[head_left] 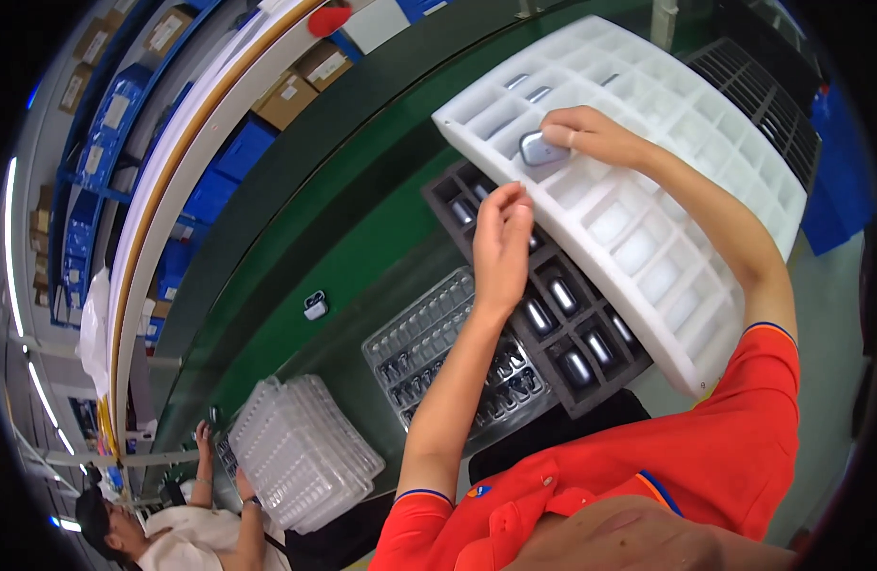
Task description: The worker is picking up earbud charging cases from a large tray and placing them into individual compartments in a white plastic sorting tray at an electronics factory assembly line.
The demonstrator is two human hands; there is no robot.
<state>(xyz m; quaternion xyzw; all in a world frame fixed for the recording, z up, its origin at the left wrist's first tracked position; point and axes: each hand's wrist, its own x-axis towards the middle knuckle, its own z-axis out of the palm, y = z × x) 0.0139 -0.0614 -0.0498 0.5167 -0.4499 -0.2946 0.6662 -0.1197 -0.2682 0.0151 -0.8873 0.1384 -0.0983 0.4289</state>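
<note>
My right hand (pixel 591 136) grips a glossy grey-blue earbud charging case (pixel 541 149) between thumb and fingers, over a compartment of the white foam tray (pixel 491 167). Close by, my left hand (pixel 501 249) is raised above the dark foam tray (pixel 588 392), beside the white tray's edge. Its fingers are curled toward the thumb; whatever they may hold is hidden. Several shiny dark cases (pixel 578 368) lie in the dark tray's slots. A few similar cases (pixel 538 94) sit in the white tray's far compartments.
A clear plastic tray (pixel 383 357) holding small dark earbud-like pieces lies left of the dark foam tray. Further left are stacked clear trays (pixel 301 447) and a co-worker (pixel 196 538). An open case (pixel 315 305) lies on the green conveyor belt (pixel 339 243). Boxes on shelves stand behind.
</note>
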